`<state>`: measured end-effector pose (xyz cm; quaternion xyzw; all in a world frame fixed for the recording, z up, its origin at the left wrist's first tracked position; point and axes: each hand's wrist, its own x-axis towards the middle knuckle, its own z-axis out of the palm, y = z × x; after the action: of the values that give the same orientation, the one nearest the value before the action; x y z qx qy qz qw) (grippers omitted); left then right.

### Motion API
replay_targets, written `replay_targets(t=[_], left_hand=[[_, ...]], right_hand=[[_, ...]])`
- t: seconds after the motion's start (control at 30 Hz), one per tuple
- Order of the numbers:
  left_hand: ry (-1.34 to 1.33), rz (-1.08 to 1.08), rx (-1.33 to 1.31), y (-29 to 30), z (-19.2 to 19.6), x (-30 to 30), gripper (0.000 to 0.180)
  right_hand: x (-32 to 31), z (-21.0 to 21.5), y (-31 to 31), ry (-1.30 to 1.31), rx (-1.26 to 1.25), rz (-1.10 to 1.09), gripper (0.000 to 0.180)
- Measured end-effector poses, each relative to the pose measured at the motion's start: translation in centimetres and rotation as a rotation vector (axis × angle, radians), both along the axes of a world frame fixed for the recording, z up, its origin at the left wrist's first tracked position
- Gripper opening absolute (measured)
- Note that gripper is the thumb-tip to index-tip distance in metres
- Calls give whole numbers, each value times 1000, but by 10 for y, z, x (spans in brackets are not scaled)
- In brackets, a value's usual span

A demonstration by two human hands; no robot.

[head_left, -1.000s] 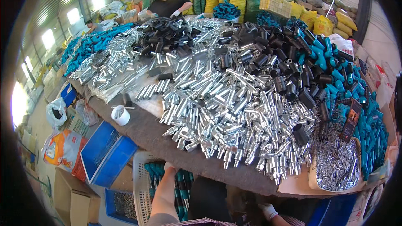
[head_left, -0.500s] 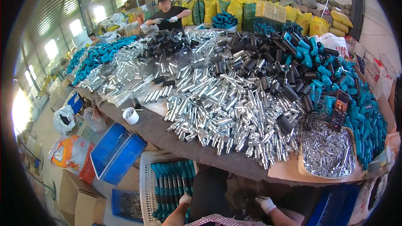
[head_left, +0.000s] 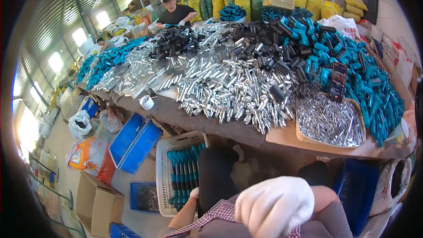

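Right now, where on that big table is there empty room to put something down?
Only the dark front strip of the table, between the white tape roll and the silver tubes, is bare. The cardboard tray is full of small metal parts, and teal handles crowd the right.

- A white-gloved right hand is raised close to the camera.
- The left hand reaches a white basket of teal handles.
- Silver tubes cover the surface.
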<state>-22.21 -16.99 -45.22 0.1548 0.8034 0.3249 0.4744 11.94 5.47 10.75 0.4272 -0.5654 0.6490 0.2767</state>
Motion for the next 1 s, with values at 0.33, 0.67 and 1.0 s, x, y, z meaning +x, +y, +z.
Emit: replay_targets(t=[0.33, 0.67, 1.0], left_hand=[[692, -679, -246, 9, 99, 17, 36], [1024, -290, 316, 86, 398, 16, 41], [1197, -494, 1814, 48, 672, 62, 52]], right_hand=[[-5, 13, -50, 377, -230, 204, 28], [11, 6, -61, 250, -286, 251, 28], [56, 56, -16, 70, 201, -81, 24]])
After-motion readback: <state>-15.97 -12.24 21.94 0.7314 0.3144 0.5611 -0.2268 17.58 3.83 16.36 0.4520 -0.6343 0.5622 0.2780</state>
